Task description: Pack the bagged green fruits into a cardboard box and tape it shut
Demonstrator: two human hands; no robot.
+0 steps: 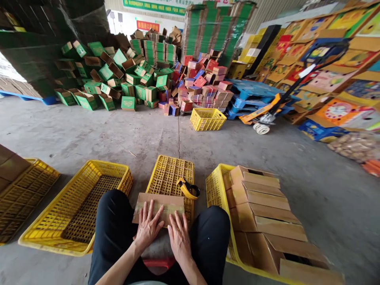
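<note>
A flat brown cardboard box with tape on its face lies on an overturned yellow crate between my knees. My left hand rests flat on the cardboard's near left part, fingers spread. Just to its right, my right hand presses on the near edge, fingers stretched out. A yellow tape dispenser sits on the crate beside the cardboard's far right corner.
An empty yellow crate stands at my left, another farther left with cardboard. A yellow crate at my right holds several folded boxes. Piles of green and red cartons, a small yellow basket and a pallet jack lie ahead.
</note>
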